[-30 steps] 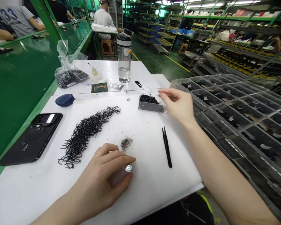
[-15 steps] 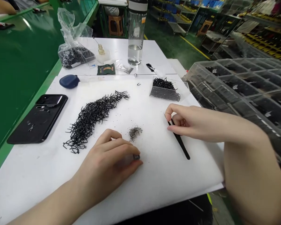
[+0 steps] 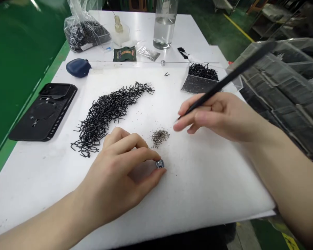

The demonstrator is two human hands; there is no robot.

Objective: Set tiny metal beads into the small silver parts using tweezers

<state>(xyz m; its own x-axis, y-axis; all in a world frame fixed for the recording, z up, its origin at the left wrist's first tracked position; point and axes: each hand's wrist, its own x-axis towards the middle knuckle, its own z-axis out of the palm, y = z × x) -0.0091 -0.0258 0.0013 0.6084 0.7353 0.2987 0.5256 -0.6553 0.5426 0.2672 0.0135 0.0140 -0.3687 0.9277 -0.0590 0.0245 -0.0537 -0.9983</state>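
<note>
My left hand (image 3: 122, 166) rests on the white foam pad (image 3: 198, 187) and pinches a small silver metal part (image 3: 160, 163) between thumb and forefinger. My right hand (image 3: 219, 114) grips black tweezers (image 3: 224, 80); their tips point down-left near a little heap of tiny grey specks (image 3: 160, 136), and their back end sticks up to the right. A long pile of black bent wire clips (image 3: 109, 111) lies just beyond my left hand.
A clear box of black clips (image 3: 200, 78) stands at the pad's far right. A black phone (image 3: 43, 111) and a blue case (image 3: 78, 67) lie left. A bag of clips (image 3: 85, 33), a water bottle (image 3: 163, 26) and compartment trays (image 3: 289, 83) are around.
My right hand came back from the clear box, picked the tweezers off the pad and lifted them toward the grey specks. The view tilted down. My left hand kept its hold on the metal part.
</note>
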